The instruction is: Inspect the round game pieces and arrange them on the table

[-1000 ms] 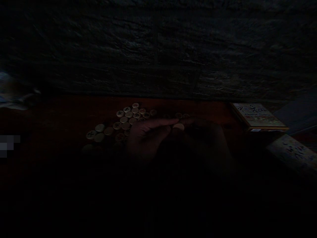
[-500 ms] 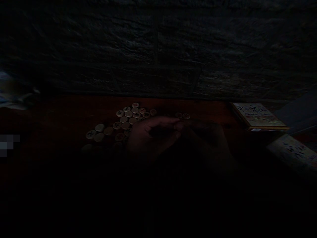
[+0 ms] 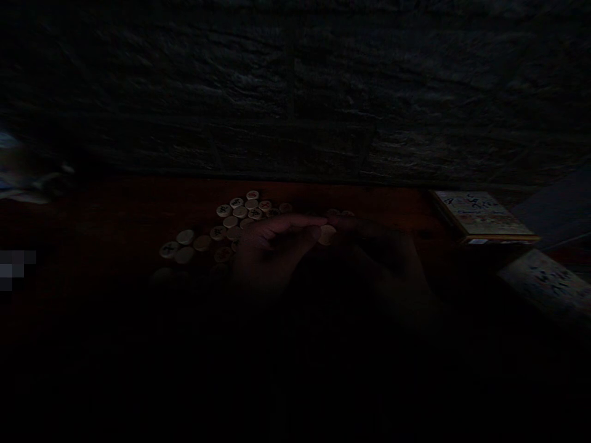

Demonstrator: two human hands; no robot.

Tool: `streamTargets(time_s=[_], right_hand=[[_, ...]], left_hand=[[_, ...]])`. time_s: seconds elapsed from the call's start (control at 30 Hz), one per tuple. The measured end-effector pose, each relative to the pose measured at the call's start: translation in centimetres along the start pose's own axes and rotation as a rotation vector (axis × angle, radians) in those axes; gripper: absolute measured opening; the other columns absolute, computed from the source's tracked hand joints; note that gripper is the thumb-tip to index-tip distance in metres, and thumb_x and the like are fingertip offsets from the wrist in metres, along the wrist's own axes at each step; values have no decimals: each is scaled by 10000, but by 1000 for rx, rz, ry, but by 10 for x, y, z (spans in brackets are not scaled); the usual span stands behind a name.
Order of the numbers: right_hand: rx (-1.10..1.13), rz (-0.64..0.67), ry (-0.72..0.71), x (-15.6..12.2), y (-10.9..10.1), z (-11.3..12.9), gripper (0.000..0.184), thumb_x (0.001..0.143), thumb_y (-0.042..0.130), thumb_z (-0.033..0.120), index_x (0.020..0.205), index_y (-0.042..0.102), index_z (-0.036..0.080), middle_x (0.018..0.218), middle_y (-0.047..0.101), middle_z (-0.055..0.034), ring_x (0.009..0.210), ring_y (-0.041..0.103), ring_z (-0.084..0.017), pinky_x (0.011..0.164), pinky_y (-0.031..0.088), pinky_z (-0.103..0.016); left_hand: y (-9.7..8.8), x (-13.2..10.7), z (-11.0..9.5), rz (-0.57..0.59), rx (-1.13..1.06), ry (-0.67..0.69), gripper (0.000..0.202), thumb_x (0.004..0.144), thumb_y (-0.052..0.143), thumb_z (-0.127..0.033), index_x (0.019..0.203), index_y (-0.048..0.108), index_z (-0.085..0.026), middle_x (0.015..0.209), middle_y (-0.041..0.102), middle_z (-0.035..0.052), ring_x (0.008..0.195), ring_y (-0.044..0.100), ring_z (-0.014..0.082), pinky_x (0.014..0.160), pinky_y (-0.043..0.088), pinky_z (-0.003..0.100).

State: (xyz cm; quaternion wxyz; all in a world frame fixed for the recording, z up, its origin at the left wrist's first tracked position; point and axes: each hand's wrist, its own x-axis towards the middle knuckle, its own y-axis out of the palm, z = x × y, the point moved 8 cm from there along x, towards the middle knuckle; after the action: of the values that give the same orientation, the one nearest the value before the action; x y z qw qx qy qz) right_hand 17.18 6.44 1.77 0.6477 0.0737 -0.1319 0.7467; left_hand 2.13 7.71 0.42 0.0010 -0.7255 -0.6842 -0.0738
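Note:
A round, pale xiangqi piece [image 3: 327, 235] shows between my two hands, its visible face plain. My left hand [image 3: 272, 249] is closed, with thumb and forefinger pinching the piece from the left. Close against its other side is my right hand [image 3: 385, 252], fingers bent together; deep shadow hides how firmly they grip it. To the left of my left hand lie several loose xiangqi pieces [image 3: 218, 233], some with dark or red characters and others plain side up. Two more pieces [image 3: 347, 214] peek out just beyond my fingertips, mostly hidden.
A flat box [image 3: 484, 212] with printed characters rests on the reddish wooden table [image 3: 138, 215] at the right, and a similar printed panel [image 3: 549, 280] is nearer. A stone-textured wall [image 3: 286, 92] rises behind. At far left is a blurred pale object [image 3: 28, 172]. The foreground is too dark to read.
The plain face of the xiangqi piece has come into view between my fingertips. My left thumb has drawn back slightly leftward, and my right fingers have shifted a little.

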Motion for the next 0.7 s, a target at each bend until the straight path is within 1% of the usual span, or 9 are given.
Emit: streamTargets(time_s=[0.1,0.17,0.37,0.53,0.6,0.7], right_hand=[[-41,-6,-14,0,0,3,212,896,756,199,1078,811,294,1004,796,2,978,744,-178,858,581,-296],[-43,-14,0,1,0,2,187,893,766,205,1057,816,278,1009,797,-7,965,745,-178,850,583,-294],[26,-21,57,1,-1,-6,157,849,835,314,995,825,254,953,787,-21,916,742,-187,819,588,-295],[35,10,52,0,1,-4,175,895,785,382,1025,826,273,1025,786,-31,977,731,-198,884,583,-321],[28,8,53,0,1,-3,173,897,782,384,1021,828,271,1028,793,-29,946,737,-191,865,588,-314],[24,2,66,0,1,-3,174,894,787,371,1032,829,273,975,801,-24,909,749,-188,826,591,-302]], left_hand=[[-2,0,1,-8,10,-5,151,853,809,-327,956,827,-217,977,839,55,886,797,221,823,643,320],[-2,-2,0,-7,-2,6,137,852,807,-301,950,829,-209,972,839,55,887,797,220,822,642,311],[2,-9,-5,2,-22,-41,87,873,768,-227,938,823,-208,964,838,35,921,796,214,850,637,303],[3,-11,-8,8,12,-35,100,865,780,-226,957,813,-203,986,838,43,946,794,222,891,630,324],[4,-10,-8,22,38,-23,122,862,785,-226,978,812,-201,1023,836,53,968,791,231,906,626,335],[6,-10,-8,37,58,-8,134,863,789,-229,993,812,-204,1045,834,60,978,789,236,905,626,343]])
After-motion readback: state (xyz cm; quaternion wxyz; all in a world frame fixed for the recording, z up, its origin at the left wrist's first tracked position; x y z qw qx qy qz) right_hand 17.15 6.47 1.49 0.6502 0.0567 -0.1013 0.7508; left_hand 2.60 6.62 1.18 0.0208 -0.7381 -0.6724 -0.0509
